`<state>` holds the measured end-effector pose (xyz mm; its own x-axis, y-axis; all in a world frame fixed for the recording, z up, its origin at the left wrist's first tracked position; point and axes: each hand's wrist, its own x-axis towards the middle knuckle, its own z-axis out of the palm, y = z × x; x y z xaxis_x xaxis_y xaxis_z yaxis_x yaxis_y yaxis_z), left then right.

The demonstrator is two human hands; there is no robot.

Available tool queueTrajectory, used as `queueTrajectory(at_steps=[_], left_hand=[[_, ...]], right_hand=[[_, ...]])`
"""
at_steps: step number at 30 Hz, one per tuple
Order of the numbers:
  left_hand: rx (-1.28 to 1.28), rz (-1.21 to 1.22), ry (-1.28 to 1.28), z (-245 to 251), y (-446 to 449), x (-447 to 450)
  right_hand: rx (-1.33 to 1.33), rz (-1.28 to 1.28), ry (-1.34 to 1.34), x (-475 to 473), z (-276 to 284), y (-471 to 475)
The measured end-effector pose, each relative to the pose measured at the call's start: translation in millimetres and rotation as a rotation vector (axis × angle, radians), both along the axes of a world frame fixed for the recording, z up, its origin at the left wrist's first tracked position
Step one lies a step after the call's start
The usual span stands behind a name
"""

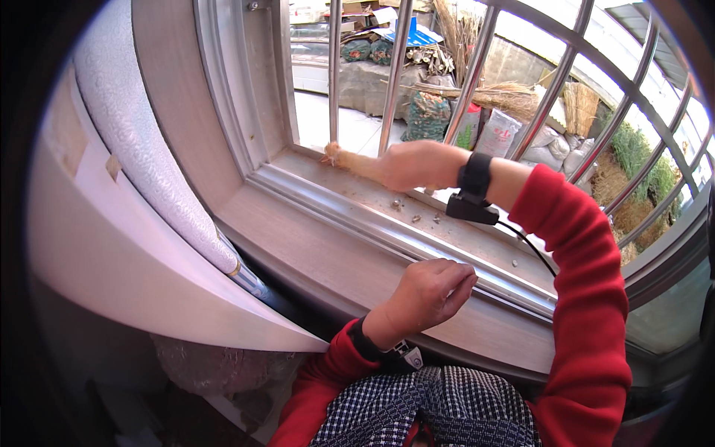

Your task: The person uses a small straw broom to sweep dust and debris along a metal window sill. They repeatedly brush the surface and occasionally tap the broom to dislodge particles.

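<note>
My right hand grips a tan, straw-like hand brush, held over the outer window ledge; its exact kind is hard to tell. The ragged, orange-brown end points toward the ledge's left corner. Small crumbs of debris lie scattered along the ledge below that hand. My left hand is closed, thumb against fingers, above the inner wooden sill beside the metal window track. Nothing shows between its fingers.
Upright metal bars stand just beyond the ledge. At left, a patterned white roll leans beside a curved white panel. A black cable trails from my right wrist. Filled sacks and straw brooms lie outside.
</note>
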<state>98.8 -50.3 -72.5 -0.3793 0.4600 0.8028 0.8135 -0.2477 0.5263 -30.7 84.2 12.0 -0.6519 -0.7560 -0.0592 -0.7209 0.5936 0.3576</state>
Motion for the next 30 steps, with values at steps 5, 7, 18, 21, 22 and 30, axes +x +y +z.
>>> queueTrajectory(at_steps=[5, 7, 18, 21, 22, 30], left_hand=[[-0.016, 0.023, 0.035, -2, -1, -1], [0.009, 0.032, 0.037, -2, 0, -1], [-0.009, -0.034, 0.006, -6, 0, 2], [-0.013, -0.021, 0.026, -7, 1, 2], [-0.026, -0.017, 0.036, -7, 1, 2], [0.010, 0.007, 0.030, -8, -1, 1]], right_hand=[[-0.438, -0.309, -0.225, -21, 3, -20], [-0.336, -0.301, -0.098, -27, -7, -32], [-0.149, -0.392, -0.307, 1, 20, -25], [-0.452, -0.343, -0.285, -13, 4, -36], [-0.521, -0.379, -0.350, -20, -7, -51], [-0.141, -0.290, -0.113, -27, -45, -31]])
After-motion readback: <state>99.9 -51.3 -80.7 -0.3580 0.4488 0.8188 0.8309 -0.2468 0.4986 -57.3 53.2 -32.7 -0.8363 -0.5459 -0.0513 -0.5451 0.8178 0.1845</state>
